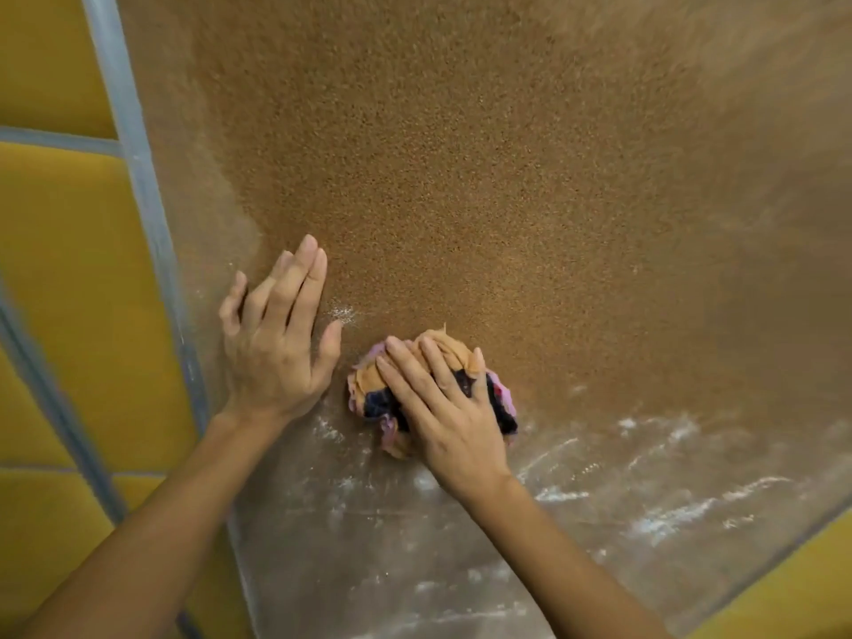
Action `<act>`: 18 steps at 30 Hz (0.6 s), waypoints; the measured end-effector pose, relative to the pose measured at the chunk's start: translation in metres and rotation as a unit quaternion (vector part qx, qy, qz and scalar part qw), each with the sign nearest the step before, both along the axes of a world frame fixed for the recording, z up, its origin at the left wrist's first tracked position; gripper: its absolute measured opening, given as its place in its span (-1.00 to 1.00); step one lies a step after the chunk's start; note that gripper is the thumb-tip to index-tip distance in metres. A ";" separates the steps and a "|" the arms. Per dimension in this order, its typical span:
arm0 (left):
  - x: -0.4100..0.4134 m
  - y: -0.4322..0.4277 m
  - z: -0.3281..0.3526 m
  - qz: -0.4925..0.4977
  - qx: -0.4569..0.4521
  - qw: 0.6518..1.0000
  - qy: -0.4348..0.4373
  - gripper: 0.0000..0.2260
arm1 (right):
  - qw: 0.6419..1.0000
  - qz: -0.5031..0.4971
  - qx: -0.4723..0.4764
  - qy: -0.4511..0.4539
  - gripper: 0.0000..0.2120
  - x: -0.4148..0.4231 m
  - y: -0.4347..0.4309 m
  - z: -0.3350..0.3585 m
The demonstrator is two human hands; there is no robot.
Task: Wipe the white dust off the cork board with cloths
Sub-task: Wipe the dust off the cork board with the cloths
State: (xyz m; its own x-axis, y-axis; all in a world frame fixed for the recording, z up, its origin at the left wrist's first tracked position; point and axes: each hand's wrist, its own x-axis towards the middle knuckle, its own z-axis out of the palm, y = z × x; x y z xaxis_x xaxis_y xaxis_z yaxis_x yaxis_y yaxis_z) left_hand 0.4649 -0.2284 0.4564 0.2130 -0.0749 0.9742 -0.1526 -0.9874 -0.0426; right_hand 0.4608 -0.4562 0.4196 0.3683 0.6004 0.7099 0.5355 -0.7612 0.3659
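Two hands rest on the cork board. The right hand presses down with fingers curled over a bunched cloth, which pokes out at its eleven o'clock. The left hand lies flat, fingers spread, beside it. White dust streaks the board at five o'clock.

Head-worn view, forward and down, close over the cork board.
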 end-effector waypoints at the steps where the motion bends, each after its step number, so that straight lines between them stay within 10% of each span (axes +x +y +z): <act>1: -0.002 0.005 0.001 0.003 0.016 1.000 -0.002 -0.48 | 1.000 -0.013 0.003 0.001 -0.46 0.000 -0.006 0.003; 7: -0.021 0.026 0.013 -0.024 0.039 0.999 -0.009 -0.61 | 0.961 -0.052 0.270 -0.010 -0.48 -0.003 0.045 0.065; 13: -0.037 0.067 0.012 0.015 -0.082 0.996 -0.040 -0.70 | 0.995 -0.032 0.092 0.013 -0.54 -0.017 0.098 0.003; 18: -0.033 0.093 0.000 0.028 -0.041 0.998 -0.048 -0.67 | 0.973 -0.086 0.215 -0.002 -0.45 -0.019 0.111 0.041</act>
